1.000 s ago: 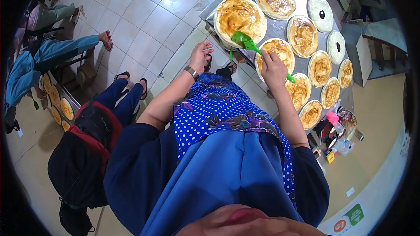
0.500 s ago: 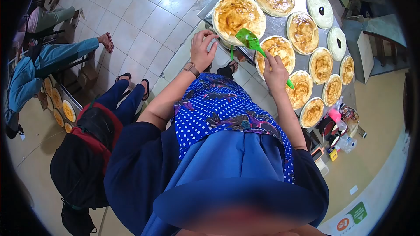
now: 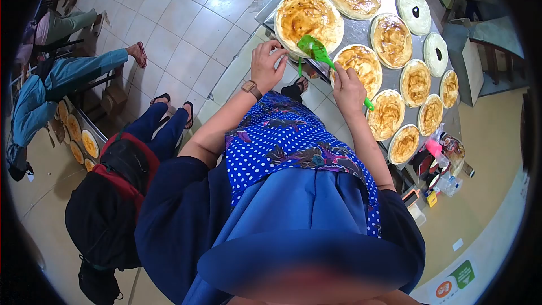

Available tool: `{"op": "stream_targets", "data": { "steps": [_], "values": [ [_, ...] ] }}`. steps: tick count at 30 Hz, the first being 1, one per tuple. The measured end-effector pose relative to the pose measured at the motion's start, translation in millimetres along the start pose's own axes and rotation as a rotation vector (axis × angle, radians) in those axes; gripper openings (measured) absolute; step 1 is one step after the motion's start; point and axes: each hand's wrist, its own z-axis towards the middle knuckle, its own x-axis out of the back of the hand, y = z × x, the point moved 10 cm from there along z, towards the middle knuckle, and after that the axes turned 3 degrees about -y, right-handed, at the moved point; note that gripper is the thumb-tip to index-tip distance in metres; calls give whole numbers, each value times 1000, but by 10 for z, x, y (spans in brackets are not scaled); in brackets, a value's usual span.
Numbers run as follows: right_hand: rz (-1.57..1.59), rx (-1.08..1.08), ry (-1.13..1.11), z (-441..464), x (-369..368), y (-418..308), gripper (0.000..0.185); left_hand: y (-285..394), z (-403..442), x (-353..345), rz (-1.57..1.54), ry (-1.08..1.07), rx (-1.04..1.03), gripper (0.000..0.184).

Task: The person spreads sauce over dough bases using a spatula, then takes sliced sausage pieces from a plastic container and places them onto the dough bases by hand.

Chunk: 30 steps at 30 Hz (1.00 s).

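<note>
My right hand is closed round the handle of a green spatula. The spatula's blade lies over the lower edge of a round disc with a glossy brown top, at the table's near left corner. Beside that disc's lower left edge is my left hand, its fingers apart and fingertips at the rim; whether they touch it is hard to tell. More brown-topped discs lie on the metal table. Along the far side are pale discs, each with a dark spot in the centre.
Plastic bags and small items lie beyond the table's right end. A person in black and red stands at my left. Farther left are seated people's legs and another table with brown-topped discs.
My left hand has moved up to the near disc's edge from slightly lower left. The green blade has shifted slightly over the same disc's lower edge.
</note>
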Motion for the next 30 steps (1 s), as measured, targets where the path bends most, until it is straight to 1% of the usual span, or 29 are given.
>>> {"op": "stream_targets", "data": {
  "steps": [9, 16, 21, 23, 26, 30],
  "values": [
    [83, 22, 20, 13, 21, -89, 24, -77, -80, 15, -14, -9, 50, 19],
    [91, 79, -36, -97, 56, -87, 26, -216, -125, 62, -23, 28, 114, 16],
    [69, 99, -68, -234, 62, -26, 27, -229, -89, 51, -11, 37, 101, 14],
    [68, 16, -29, -253, 116, 61, 27, -184, -36, 36, -9, 35, 81, 13],
    [50, -41, 23, -215, 162, 109, 27, -132, 15, 4, -23, 45, 52, 13],
    [57, -36, 51, -97, 101, 71, 26, -107, 30, -20, -31, 45, 61, 14]
  ]
}}
